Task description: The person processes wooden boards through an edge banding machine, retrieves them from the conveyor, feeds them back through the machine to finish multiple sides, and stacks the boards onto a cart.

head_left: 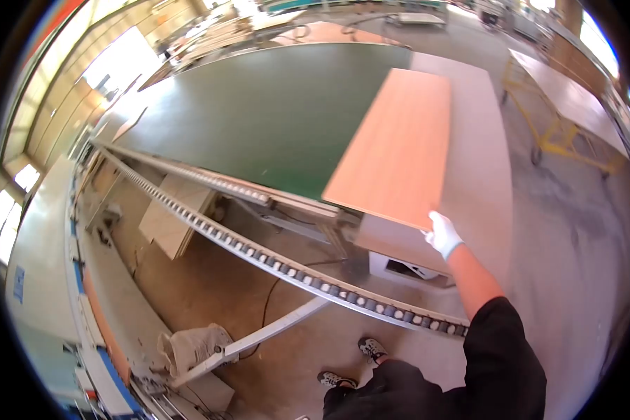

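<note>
A likely stiff board (402, 150), best held by its edges, is pinched at one corner by the right hand (443, 235).

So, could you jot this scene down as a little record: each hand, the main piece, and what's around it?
Right hand: white-gloved, at the near right corner of the orange-brown panel
Left hand: not in view
Panel position: over the green tabletop and pale board
Foreground: roller rail
Far right: yellow-framed trolley
</note>
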`<state>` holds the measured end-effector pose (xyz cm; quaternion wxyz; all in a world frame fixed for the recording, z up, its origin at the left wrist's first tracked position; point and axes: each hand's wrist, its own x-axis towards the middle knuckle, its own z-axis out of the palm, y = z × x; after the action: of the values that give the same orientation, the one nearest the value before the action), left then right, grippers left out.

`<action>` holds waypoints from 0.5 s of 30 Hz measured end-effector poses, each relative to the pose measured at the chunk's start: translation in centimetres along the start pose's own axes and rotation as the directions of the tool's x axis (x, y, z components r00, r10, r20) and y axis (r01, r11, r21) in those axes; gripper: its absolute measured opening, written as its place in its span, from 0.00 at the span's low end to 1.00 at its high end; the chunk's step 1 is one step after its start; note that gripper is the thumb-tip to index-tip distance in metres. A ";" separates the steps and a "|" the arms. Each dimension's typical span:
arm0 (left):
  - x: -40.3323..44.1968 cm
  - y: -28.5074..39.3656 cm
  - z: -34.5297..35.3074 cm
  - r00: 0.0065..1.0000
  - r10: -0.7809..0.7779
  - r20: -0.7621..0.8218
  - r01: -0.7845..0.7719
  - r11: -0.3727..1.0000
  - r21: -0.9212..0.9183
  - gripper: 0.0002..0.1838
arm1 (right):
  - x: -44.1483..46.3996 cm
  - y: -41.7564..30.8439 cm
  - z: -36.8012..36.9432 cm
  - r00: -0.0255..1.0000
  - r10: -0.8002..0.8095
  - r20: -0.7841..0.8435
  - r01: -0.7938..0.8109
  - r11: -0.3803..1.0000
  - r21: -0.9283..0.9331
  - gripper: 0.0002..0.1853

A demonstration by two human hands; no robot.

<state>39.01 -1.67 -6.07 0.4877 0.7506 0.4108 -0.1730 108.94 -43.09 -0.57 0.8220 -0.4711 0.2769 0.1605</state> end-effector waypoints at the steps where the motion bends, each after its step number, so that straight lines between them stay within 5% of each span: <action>1: 0.9 1.6 -0.1 1.000 0.000 0.002 0.000 1.000 0.008 0.23 | -0.7 -0.3 0.5 0.999 0.012 -0.037 -0.012 1.000 -0.004 0.21; 2: -2.3 15.3 -1.1 0.995 0.080 0.056 -0.090 0.978 0.190 0.23 | -1.9 -0.7 1.2 0.997 0.024 -0.071 -0.024 1.000 -0.003 0.21; 4: -0.9 19.4 -0.6 0.999 -0.012 0.051 0.026 0.955 -0.296 0.23 | -5.9 -2.9 3.2 0.997 0.021 -0.079 -0.017 0.998 0.056 0.16; 6: 4.2 17.7 -0.5 0.975 0.222 -0.001 -0.220 0.965 -0.141 0.28 | -7.9 -3.6 2.7 0.997 0.041 -0.063 -0.035 0.996 0.083 0.12; 8: 5.4 26.9 -0.6 0.893 0.449 -0.013 -0.449 0.893 -0.020 0.16 | -8.8 -3.9 0.4 0.997 0.000 0.082 -0.009 0.993 0.114 0.11; 10: 7.6 30.6 0.0 0.926 0.378 0.004 -0.359 0.882 -0.306 0.20 | -10.5 -3.7 -1.7 0.998 -0.003 0.057 -0.001 0.998 0.068 0.11; 14: 9.2 40.3 0.6 0.851 0.503 0.148 -0.399 0.805 -0.440 0.21 | -16.2 -1.8 -3.3 0.990 -0.024 -0.136 0.016 0.998 -0.062 0.12; 15: 9.8 42.0 0.8 0.859 0.494 0.135 -0.392 0.804 -0.447 0.21 | -16.4 -0.7 -5.1 0.996 -0.040 -0.078 0.033 0.995 -0.095 0.13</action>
<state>78.00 -5.80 11.87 0.7057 0.6814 0.1857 -0.0559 94.71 -47.90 7.78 0.7901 -0.5201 0.2930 0.1392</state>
